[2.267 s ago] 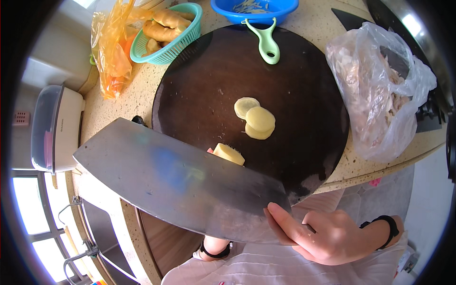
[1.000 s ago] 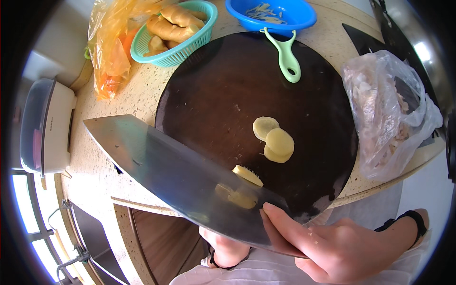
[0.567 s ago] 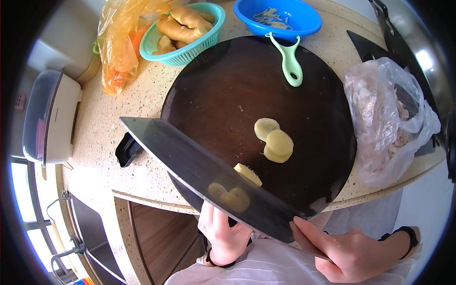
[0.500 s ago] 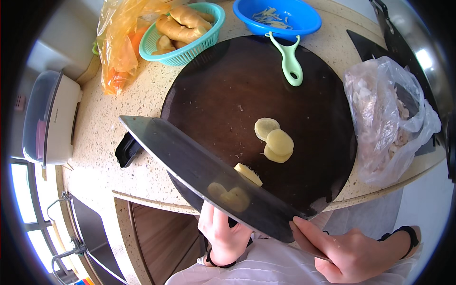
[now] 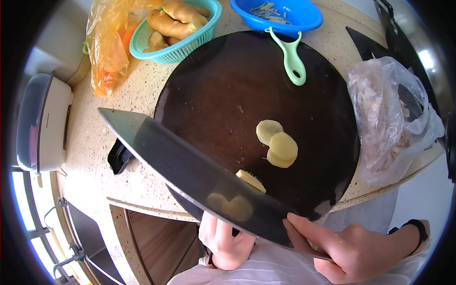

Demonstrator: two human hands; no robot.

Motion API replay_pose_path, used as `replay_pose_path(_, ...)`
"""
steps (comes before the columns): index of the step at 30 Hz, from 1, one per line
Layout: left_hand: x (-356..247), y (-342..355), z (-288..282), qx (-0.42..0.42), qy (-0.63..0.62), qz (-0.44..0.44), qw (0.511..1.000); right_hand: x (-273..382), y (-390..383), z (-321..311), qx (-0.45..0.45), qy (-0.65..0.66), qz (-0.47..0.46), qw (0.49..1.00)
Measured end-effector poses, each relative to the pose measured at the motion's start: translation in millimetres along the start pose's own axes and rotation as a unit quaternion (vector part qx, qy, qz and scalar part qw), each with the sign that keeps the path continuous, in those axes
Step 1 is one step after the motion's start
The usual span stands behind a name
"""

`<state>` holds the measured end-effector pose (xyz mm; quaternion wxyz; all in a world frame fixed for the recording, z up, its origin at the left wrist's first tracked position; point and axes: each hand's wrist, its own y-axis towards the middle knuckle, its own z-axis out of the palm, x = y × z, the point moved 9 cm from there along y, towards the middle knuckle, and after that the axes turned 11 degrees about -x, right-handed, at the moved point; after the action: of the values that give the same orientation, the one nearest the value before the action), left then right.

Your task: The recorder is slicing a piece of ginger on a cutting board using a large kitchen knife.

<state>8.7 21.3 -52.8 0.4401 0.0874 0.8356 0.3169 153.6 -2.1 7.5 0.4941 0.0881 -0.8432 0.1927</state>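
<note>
Right hand [image 5: 354, 249] clamped on one cleaver [image 5: 190, 175]; left hand [image 5: 223, 237] loosely curled; three slices [image 5: 278, 145] on board [image 5: 228, 95].

Three ginger slices [image 5: 277, 144] lay on the round chopping board [image 5: 228, 90], a peeler [image 5: 289, 59] behind them. A bowl [image 5: 304, 16] and a basket of ginger roots [image 5: 178, 28] stood behind the board, a bag [image 5: 392, 118] to its right, and the cleaver [image 5: 190, 175] crossed its near edge.

The speckled counter [image 5: 97, 156] carries a round board [image 5: 228, 90]; behind it, a green basket [image 5: 178, 45] and blue bowl [image 5: 285, 16]; right, a clear bag [image 5: 389, 118].
</note>
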Motion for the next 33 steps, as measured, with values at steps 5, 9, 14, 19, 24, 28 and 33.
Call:
replay_pose_path(5, 4.7, 1.2, 4.9, 0.046, 0.006, -0.049, 0.998, 1.6, 14.7, -2.5, 0.001, -0.005, -0.001, 1.0)
replay_pose_path(9, 0.3, 6.3, 7.8, 0.06, 0.026, -0.034, 0.997, 1.1, 23.1, -1.5, 0.047, -0.046, -0.013, 0.998)
replay_pose_path(14, -7.1, 13.0, 7.7, 0.055, 0.004, -0.018, 0.998, -11.0, 24.8, -0.8, 0.033, -0.005, 0.018, 0.999)
replay_pose_path(19, -7.1, 15.2, 7.1, 0.055, 0.002, -0.031, 0.998, -12.0, 9.4, -2.2, -0.006, 0.013, -0.022, 1.0)
replay_pose_path(24, -7.3, 14.7, 9.0, 0.061, -0.004, -0.031, 0.998, -16.3, -23.9, -5.3, -0.005, -0.073, 0.041, 0.996)
replay_pose_path(28, -8.1, 14.7, 8.4, 0.057, -0.004, -0.029, 0.998, -18.8, -37.3, -4.2, 0.0, -0.058, 0.067, 0.996)
replay_pose_path(33, -6.6, 15.7, 8.0, 0.067, -0.011, -0.035, 0.997, -18.9, -31.2, -3.8, 0.0, -0.059, 0.065, 0.996)
